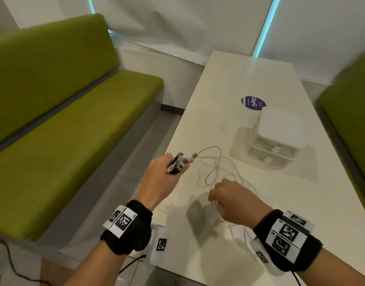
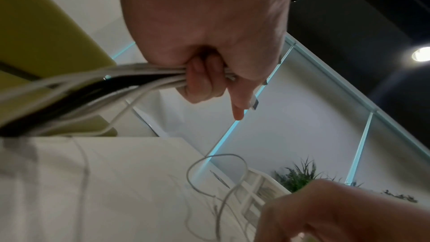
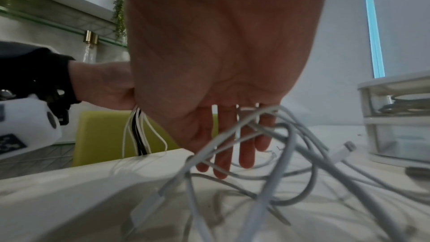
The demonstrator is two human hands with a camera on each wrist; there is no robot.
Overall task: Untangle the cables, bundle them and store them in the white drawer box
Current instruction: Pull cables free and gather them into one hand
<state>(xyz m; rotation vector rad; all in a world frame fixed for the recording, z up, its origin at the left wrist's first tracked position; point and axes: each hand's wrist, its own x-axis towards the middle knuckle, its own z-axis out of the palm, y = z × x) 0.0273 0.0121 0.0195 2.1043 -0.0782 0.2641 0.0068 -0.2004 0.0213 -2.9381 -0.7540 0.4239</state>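
Note:
My left hand [image 1: 167,170] is raised over the table's left edge. In the left wrist view its curled fingers [image 2: 202,82] grip a bunch of white cables and one black one [image 2: 97,87], with USB plugs [image 1: 181,161] sticking out of the fist. The cables run down to a loose white tangle [image 1: 216,170] on the table. My right hand [image 1: 231,197] hovers low over the tangle, its fingers [image 3: 244,152] straight and pointing down among the white strands [image 3: 288,146]. The white drawer box [image 1: 278,137] stands behind the tangle, both drawers closed.
The white table [image 1: 229,83] is narrow, with green benches on the left [image 1: 64,120] and right [image 1: 353,112]. A round purple sticker [image 1: 253,102] lies behind the box. The clear top drawer [image 3: 395,104] holds a coiled cable.

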